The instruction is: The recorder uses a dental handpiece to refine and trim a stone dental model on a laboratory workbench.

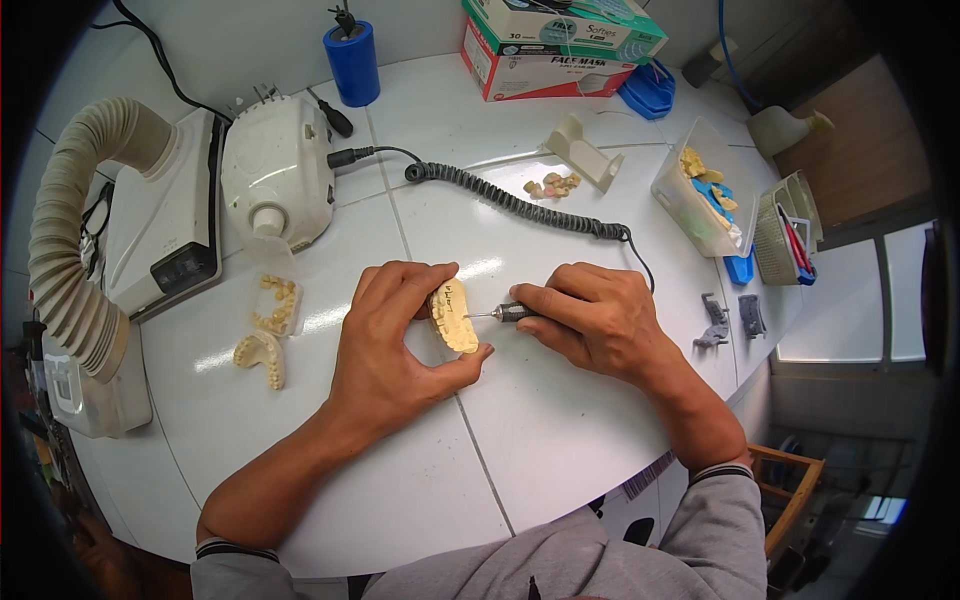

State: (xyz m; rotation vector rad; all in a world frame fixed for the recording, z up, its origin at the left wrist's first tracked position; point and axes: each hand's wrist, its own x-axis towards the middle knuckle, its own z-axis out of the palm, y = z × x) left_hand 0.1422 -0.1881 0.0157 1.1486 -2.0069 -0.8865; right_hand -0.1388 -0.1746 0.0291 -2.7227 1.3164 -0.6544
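Between the thumb and fingers of my left hand (392, 345) is a yellow plaster dental model (454, 316) with dark handwriting on its flat face. My right hand (595, 318) grips a black rotary handpiece (514, 312) like a pen. A thin metal bur (482, 315) projects from it toward the model's right edge; whether it touches is too fine to tell. From behind my right hand a coiled black cord (510, 200) runs to a white control box (278, 175) at the back left.
At left stand a dust extractor with a ribbed hose (70, 250), a plaster jaw model (262, 358) and a small tray of yellow pieces (276, 303). Mask boxes (555, 60) sit at the back. A clear plastic tub (705, 190) and grey articulator parts (715, 322) lie right.
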